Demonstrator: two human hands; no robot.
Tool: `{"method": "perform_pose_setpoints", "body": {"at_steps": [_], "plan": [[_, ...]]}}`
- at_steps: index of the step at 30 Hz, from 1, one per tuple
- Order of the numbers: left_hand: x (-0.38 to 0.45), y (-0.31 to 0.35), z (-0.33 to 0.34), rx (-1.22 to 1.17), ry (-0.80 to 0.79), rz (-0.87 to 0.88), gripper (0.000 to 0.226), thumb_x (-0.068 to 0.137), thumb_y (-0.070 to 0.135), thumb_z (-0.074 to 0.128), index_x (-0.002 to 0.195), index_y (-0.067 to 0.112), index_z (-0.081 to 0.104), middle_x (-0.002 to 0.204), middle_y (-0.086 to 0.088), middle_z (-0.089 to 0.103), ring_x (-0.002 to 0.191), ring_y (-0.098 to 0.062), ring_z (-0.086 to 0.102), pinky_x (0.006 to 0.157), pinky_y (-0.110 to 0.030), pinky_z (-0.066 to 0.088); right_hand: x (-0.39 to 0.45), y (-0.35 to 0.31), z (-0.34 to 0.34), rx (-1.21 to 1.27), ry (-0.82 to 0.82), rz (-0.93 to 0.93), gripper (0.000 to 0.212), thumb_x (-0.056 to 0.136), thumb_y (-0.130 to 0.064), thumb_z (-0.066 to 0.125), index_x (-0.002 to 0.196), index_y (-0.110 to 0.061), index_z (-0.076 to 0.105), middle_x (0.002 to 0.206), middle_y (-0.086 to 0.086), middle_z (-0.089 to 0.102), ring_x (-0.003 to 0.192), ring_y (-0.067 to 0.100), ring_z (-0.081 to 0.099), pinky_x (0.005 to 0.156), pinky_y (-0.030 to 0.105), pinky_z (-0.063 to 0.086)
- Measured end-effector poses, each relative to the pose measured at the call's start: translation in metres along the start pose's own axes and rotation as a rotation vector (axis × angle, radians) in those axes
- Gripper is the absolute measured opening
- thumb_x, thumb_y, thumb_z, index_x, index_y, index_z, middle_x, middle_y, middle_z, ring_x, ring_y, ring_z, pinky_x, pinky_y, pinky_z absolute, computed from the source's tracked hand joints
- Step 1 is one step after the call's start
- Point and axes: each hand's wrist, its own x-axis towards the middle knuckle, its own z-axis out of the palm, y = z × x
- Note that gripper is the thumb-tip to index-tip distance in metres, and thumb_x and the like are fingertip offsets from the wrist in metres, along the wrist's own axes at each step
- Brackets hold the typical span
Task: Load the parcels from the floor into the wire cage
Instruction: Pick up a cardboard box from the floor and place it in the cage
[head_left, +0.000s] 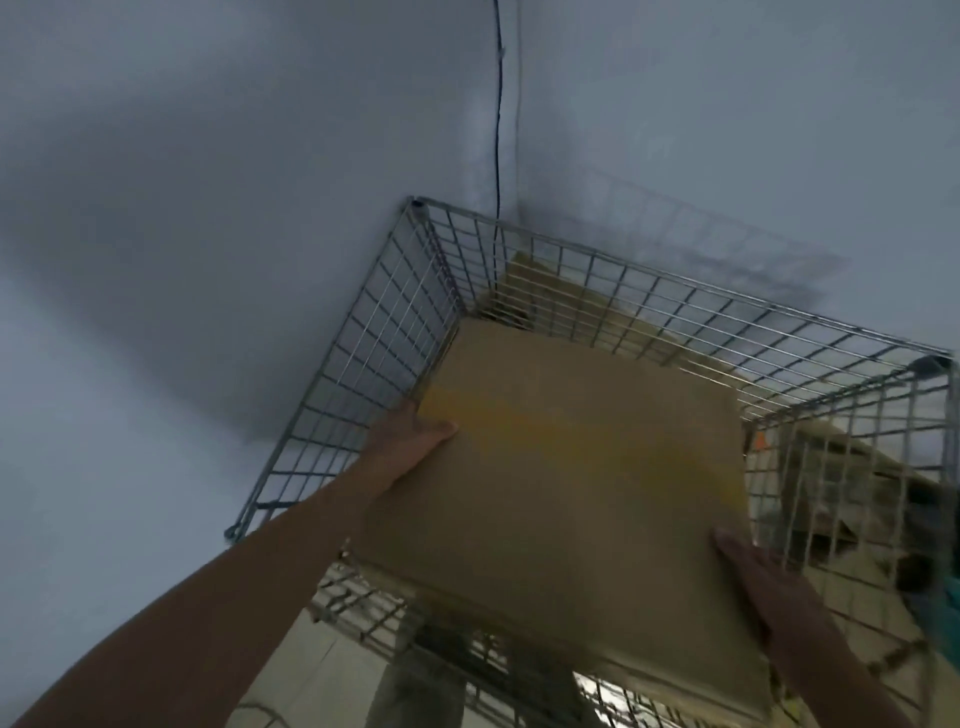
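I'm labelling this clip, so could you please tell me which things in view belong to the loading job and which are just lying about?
Part of the job:
- cardboard parcel
- wire cage
- left hand and right hand, holding the parcel's sides

Just there:
- black cable on the wall
- teal object, too cropped to identify

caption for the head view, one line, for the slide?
Both hands, left hand and right hand, hold a flat brown parcel over the open wire cage.
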Motion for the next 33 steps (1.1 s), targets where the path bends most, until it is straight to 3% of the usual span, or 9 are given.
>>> {"method": "perform_pose_setpoints", "body": {"at_steps": [3, 5, 11, 15, 17, 20, 24, 28, 33], "plan": [[0.071, -0.015, 0.019, 0.091, -0.036, -0.024, 0.073, 0.08, 0.071, 0.069, 0.133, 0.023, 0.053, 0.122, 0.002, 0.06, 0.107, -0.022, 0.062, 0.099, -0.043, 0.053, 0.065, 0.018, 0.037, 0.003, -0.028, 0.125, 0.049, 0.09, -0.053, 0.068, 0.122, -0.016, 0.066, 0.109, 0.012, 0.074, 0.098, 0.034, 0.071, 0.08, 0.044, 0.058], [0.116, -0.028, 0.03, 0.152, -0.055, 0.016, 0.062, 0.089, 0.06, 0.067, 0.134, 0.02, 0.053, 0.124, 0.002, 0.06, 0.107, -0.021, 0.061, 0.1, -0.041, 0.052, 0.11, 0.034, 0.054, -0.015, 0.004, 0.147, 0.052, 0.085, -0.056, 0.072, 0.121, -0.018, 0.068, 0.11, 0.013, 0.075, 0.098, 0.036, 0.072, 0.088, 0.054, 0.059], [0.235, -0.064, 0.05, 0.219, -0.083, 0.09, 0.079, 0.085, 0.071, 0.062, 0.15, 0.032, 0.04, 0.139, 0.01, 0.055, 0.126, -0.021, 0.057, 0.1, -0.036, 0.049, 0.208, 0.049, 0.104, -0.114, 0.104, -0.068, 0.036, 0.095, -0.044, 0.066, 0.121, -0.019, 0.066, 0.109, 0.008, 0.072, 0.093, 0.03, 0.069, 0.09, 0.049, 0.057], [0.283, -0.078, 0.069, 0.275, 0.097, 0.181, 0.06, 0.103, 0.041, 0.054, 0.155, 0.025, 0.031, 0.133, 0.004, 0.053, 0.107, -0.018, 0.055, 0.083, -0.031, 0.045, 0.248, 0.058, 0.14, -0.155, 0.14, -0.236, 0.027, 0.094, -0.049, 0.067, 0.108, -0.026, 0.068, 0.098, 0.003, 0.073, 0.085, 0.024, 0.07, 0.076, 0.046, 0.06], [0.301, -0.083, 0.077, 0.373, 0.173, 0.215, 0.059, 0.102, 0.036, 0.051, 0.155, 0.022, 0.029, 0.148, -0.007, 0.046, 0.118, -0.029, 0.057, 0.095, -0.04, 0.05, 0.267, 0.072, 0.163, -0.202, 0.099, -0.268, 0.039, 0.086, -0.054, 0.069, 0.102, -0.019, 0.069, 0.082, 0.005, 0.07, 0.068, 0.019, 0.061, 0.056, 0.032, 0.054], [0.318, -0.095, 0.098, 0.689, 0.112, 0.362, 0.059, 0.099, 0.036, 0.053, 0.152, 0.014, 0.037, 0.167, -0.008, 0.018, 0.151, -0.034, 0.025, 0.12, -0.047, 0.032, 0.3, 0.086, 0.203, -0.096, 0.104, -0.304, 0.05, 0.077, -0.045, 0.072, 0.1, -0.001, 0.063, 0.073, 0.003, 0.059, 0.062, 0.012, 0.052, 0.049, 0.02, 0.045], [0.299, -0.102, 0.135, 0.915, -0.012, 0.419, 0.072, 0.098, 0.036, 0.056, 0.159, 0.023, 0.019, 0.17, -0.007, -0.001, 0.155, -0.035, 0.01, 0.118, -0.048, 0.032, 0.342, 0.105, 0.212, -0.164, 0.091, -0.25, 0.039, 0.085, -0.037, 0.074, 0.114, -0.016, 0.059, 0.092, 0.004, 0.066, 0.079, 0.019, 0.063, 0.071, 0.04, 0.055], [0.275, -0.118, 0.153, 1.016, -0.029, 0.405, 0.079, 0.097, 0.041, 0.055, 0.16, 0.02, 0.012, 0.17, -0.009, -0.005, 0.155, -0.035, 0.011, 0.115, -0.049, 0.036, 0.342, 0.1, 0.186, -0.32, 0.082, -0.24, 0.08, 0.077, -0.061, 0.072, 0.141, -0.019, 0.049, 0.129, 0.009, 0.067, 0.105, 0.025, 0.066, 0.094, 0.052, 0.056], [0.235, -0.114, 0.162, 1.014, -0.103, 0.36, 0.068, 0.098, 0.038, 0.052, 0.156, 0.016, 0.025, 0.166, -0.01, 0.019, 0.147, -0.034, 0.027, 0.109, -0.049, 0.041, 0.293, 0.065, 0.164, -0.585, 0.153, -0.201, 0.073, 0.102, -0.036, 0.056, 0.16, -0.004, 0.024, 0.161, 0.02, 0.034, 0.146, 0.034, 0.04, 0.117, 0.038, 0.032]]}}
